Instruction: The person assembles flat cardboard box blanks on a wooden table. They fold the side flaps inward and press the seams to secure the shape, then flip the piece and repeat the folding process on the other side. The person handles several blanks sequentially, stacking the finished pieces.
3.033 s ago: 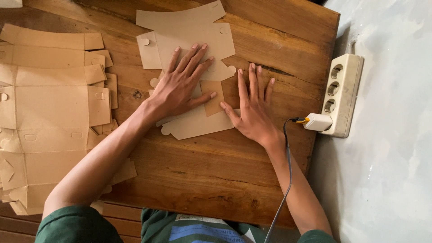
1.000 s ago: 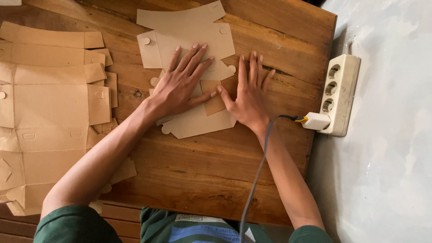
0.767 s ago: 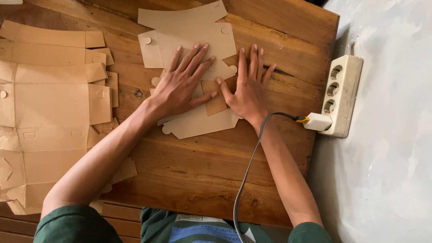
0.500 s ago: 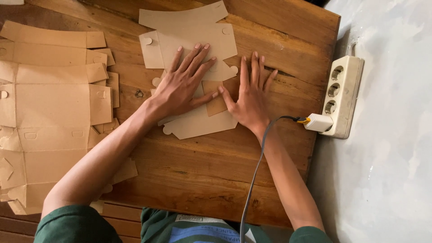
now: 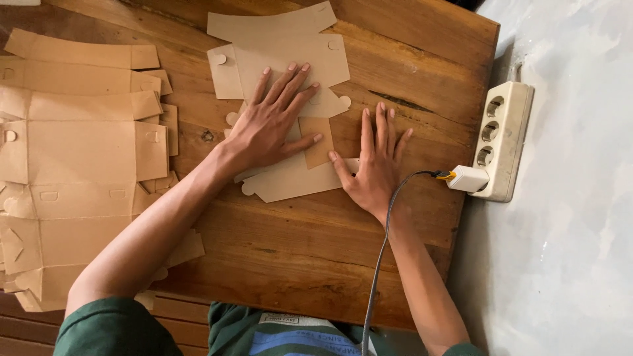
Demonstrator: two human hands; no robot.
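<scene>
A flat die-cut brown cardboard box blank (image 5: 290, 62) lies on the wooden table (image 5: 277, 250). My left hand (image 5: 273, 125) presses flat on its middle, fingers spread. A small folded flap (image 5: 318, 142) sits between thumb and fingers of that hand. My right hand (image 5: 372, 165) lies flat, palm down, at the blank's right edge, its thumb touching the lower flap (image 5: 297, 181). Neither hand grips anything.
A stack of several more flat cardboard blanks (image 5: 79, 158) covers the table's left side. A white power strip (image 5: 504, 142) with a white plug (image 5: 468, 178) lies on the grey floor to the right; its grey cable (image 5: 379, 264) runs over my right forearm.
My right hand slid left from the bare wood onto the blank's right edge. The grey cable swung across my right forearm. My left hand stayed pressed in place.
</scene>
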